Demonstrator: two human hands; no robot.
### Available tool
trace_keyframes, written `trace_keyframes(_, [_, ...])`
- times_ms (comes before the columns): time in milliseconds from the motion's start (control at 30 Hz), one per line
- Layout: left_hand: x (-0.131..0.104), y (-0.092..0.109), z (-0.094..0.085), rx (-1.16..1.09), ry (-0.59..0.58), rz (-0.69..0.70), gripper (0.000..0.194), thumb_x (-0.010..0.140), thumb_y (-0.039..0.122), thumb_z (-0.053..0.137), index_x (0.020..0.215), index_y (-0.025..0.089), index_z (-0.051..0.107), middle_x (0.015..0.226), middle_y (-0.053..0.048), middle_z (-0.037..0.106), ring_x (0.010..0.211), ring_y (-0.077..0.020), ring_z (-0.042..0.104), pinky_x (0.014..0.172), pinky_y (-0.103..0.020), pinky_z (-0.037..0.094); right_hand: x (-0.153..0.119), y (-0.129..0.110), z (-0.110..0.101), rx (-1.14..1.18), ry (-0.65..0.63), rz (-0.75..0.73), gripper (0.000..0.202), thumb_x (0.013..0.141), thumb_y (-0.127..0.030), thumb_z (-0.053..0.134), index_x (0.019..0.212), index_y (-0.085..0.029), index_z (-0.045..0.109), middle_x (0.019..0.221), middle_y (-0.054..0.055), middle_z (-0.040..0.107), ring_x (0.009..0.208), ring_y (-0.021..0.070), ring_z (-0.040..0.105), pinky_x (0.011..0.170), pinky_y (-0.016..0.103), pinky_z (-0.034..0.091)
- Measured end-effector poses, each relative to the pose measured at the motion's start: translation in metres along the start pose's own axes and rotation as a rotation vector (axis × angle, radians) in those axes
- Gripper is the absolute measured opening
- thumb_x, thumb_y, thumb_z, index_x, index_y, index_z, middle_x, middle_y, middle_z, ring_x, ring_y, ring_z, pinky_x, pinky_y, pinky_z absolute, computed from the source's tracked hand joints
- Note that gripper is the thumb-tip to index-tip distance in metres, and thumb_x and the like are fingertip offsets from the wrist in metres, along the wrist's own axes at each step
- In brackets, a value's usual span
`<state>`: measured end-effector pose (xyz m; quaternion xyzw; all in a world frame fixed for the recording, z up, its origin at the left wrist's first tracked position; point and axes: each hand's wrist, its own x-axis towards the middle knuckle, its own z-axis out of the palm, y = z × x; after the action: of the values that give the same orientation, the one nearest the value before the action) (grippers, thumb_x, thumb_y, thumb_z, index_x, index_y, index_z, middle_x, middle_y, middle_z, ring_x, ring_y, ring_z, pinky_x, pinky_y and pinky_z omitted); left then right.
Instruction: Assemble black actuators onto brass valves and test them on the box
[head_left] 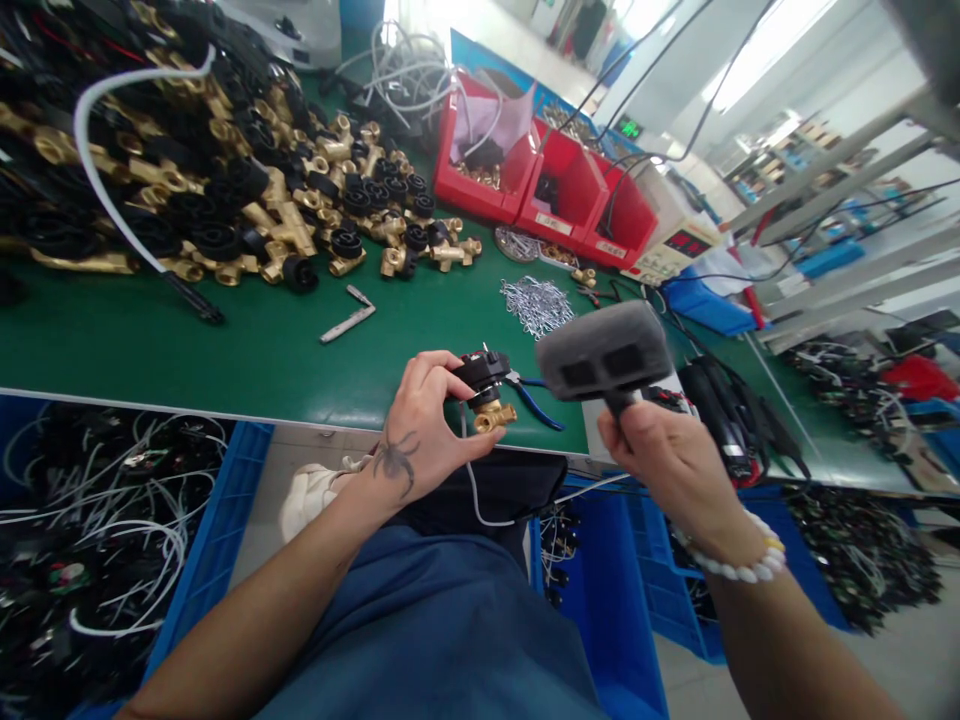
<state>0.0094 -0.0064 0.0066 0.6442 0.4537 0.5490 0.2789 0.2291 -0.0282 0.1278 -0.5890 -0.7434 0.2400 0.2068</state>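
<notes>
While my left hand (429, 415) pinches a brass-and-black valve (490, 408) near the worktop's (262, 350) front edge, my right hand (667, 450) grips a mallet (606, 352) beside it, apparently for tapping; any blow calls for careful aim.

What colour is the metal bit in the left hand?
The metal fitting in the left hand is gold-coloured; the head view shows it best.

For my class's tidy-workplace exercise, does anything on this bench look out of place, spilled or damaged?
Nothing looks plainly damaged. The small metal clips stand out: they lie in a loose heap on the green tabletop, outside the red bins, though that may be deliberate.
</notes>
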Motion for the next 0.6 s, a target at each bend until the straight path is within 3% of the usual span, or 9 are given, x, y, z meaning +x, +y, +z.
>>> trace_keyframes(67, [0.000, 0.000, 0.000, 0.000, 0.001, 0.004, 0.041, 0.063, 0.022, 0.089, 0.089, 0.020, 0.057, 0.117, -0.010, 0.060, 0.111, -0.0281, 0.062, 0.087, -0.049, 0.059, 0.002, 0.001, 0.000, 0.058, 0.039, -0.003, 0.070, 0.098, -0.079, 0.032, 0.062, -0.021, 0.045, 0.050, -0.002, 0.038, 0.045, 0.0098, 0.032, 0.044, 0.026, 0.024])
trace_keyframes(233, [0.002, 0.000, -0.002, -0.017, -0.004, 0.007, 0.038, 0.066, 0.023, 0.087, 0.089, 0.019, 0.057, 0.116, -0.011, 0.059, 0.111, -0.0283, 0.062, 0.083, -0.047, 0.061, 0.009, 0.000, 0.001, -0.160, -0.184, 0.009, 0.074, 0.092, -0.084, 0.036, 0.059, -0.019, 0.046, 0.049, -0.002, 0.040, 0.045, 0.0093, 0.034, 0.046, 0.026, 0.022])
trace_keyframes(367, [0.002, 0.001, -0.002, 0.004, -0.011, 0.006, 0.040, 0.063, 0.022, 0.089, 0.088, 0.019, 0.057, 0.115, -0.011, 0.060, 0.111, -0.0285, 0.062, 0.084, -0.048, 0.060, 0.004, -0.001, -0.006, 0.051, 0.020, -0.023, 0.069, 0.098, -0.078, 0.036, 0.062, -0.020, 0.048, 0.049, -0.003, 0.038, 0.043, 0.0095, 0.032, 0.045, 0.027, 0.023])
trace_keyframes(433, [0.003, 0.000, -0.002, 0.002, -0.008, 0.009, 0.041, 0.063, 0.022, 0.089, 0.087, 0.019, 0.057, 0.115, -0.011, 0.060, 0.111, -0.0288, 0.062, 0.083, -0.048, 0.061, 0.003, 0.000, -0.004, 0.115, 0.059, -0.015, 0.069, 0.098, -0.078, 0.034, 0.063, -0.020, 0.048, 0.049, -0.002, 0.038, 0.043, 0.0099, 0.032, 0.044, 0.027, 0.023])
trace_keyframes(600, [0.004, 0.000, -0.002, -0.003, -0.013, 0.011, 0.038, 0.064, 0.022, 0.087, 0.088, 0.020, 0.057, 0.114, -0.010, 0.060, 0.110, -0.0287, 0.063, 0.082, -0.046, 0.062, 0.008, 0.001, 0.004, -0.122, -0.185, 0.009, 0.073, 0.093, -0.083, 0.038, 0.058, -0.019, 0.044, 0.049, -0.002, 0.039, 0.046, 0.0090, 0.032, 0.045, 0.026, 0.022])
